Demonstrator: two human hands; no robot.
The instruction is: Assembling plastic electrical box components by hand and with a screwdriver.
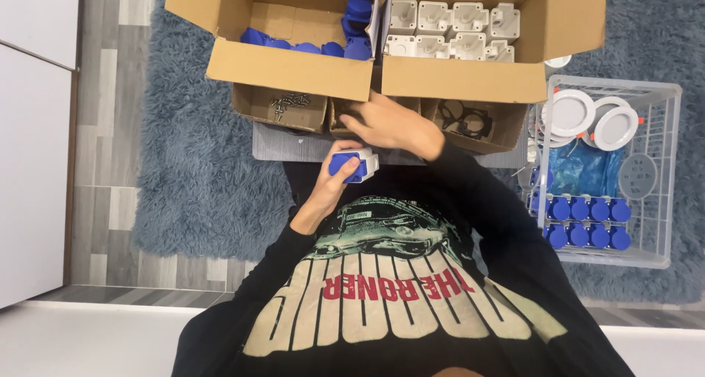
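Floor: grey rug on wood planks, white wall left | left hand grasps blue-white socket | right hand reaches into small box, grip I cannot tell

Right hand fingertips hidden inside small middle box; large cardboard boxes cut off by top edge

Blue-and-white socket, brown cardboard boxes, grey-blue rug

Blue-and-white socket part, tilted, in fingers
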